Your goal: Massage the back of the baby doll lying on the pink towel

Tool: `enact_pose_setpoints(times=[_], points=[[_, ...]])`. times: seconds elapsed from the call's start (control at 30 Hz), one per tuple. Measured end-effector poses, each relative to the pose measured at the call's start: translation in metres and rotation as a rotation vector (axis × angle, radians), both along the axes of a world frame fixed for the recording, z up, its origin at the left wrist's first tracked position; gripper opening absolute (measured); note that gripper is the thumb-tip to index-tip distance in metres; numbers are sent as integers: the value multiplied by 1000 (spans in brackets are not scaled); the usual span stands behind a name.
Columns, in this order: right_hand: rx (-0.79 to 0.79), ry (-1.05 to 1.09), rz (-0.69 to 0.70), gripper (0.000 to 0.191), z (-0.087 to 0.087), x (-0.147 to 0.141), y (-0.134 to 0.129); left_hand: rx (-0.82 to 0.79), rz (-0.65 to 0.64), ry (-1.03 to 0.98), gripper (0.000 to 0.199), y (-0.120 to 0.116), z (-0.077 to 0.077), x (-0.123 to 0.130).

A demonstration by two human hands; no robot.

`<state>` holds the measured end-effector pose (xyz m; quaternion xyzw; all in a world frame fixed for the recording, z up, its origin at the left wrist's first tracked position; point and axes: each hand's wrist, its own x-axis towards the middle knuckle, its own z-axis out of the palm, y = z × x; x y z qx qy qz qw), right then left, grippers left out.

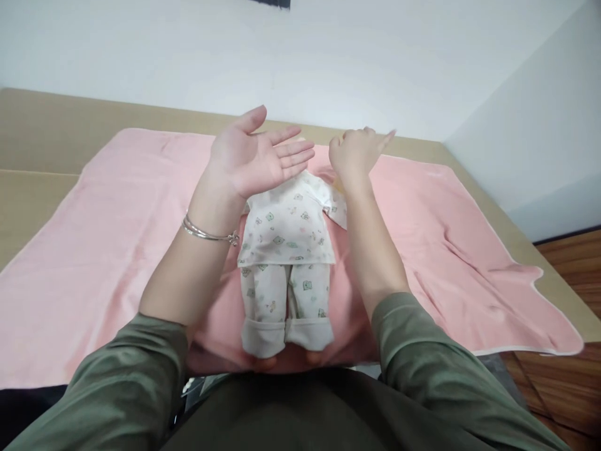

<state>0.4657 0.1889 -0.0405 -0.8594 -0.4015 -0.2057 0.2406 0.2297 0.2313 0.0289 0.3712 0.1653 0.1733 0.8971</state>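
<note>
Left hand (pixel 256 156): raised above the doll's head end, palm turned up and toward the right, fingers straight and spread, thumb pointing to the far side. It holds nothing and touches nothing. A thin silver bracelet (pixel 206 233) sits on that wrist.

Right hand (pixel 357 152): also raised, just right of the left hand, a small gap between the two. Fingers loosely curled, index finger pointing off to the right. No object visible in it; whether the fingertips touch the doll's head beneath cannot be told, since both hands cover that area.

Doll (pixel 286 250): lies on its back between the two forearms, head toward the far side, feet toward the near side. It wears a white printed top and matching trousers with turned-up cuffs. Its head is hidden behind the hands. The feet peek out at the near edge of the cuffs.

Pink towel (pixel 103 238): spread flat under the doll, wrinkled on the right side, with a white trim at the right and near edges. It lies on a tan surface (pixel 37 131) that runs to a white wall (pixel 375 56) on the far side.

Olive green sleeves (pixel 436 369) are pushed up both forearms. Wooden floor (pixel 573 388) shows at the near right.
</note>
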Motion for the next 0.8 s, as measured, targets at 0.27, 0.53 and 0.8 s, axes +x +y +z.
enact_pose_setpoints(times=[0.27, 0.53, 0.8], points=[[161, 26, 336, 34, 10, -77, 15, 300, 153, -21, 55, 32, 4, -27], [283, 267, 724, 39, -37, -91, 30, 345, 307, -35, 46, 48, 3, -34], [505, 373, 570, 63, -25, -117, 9, 320, 315, -32, 51, 32, -40, 16]])
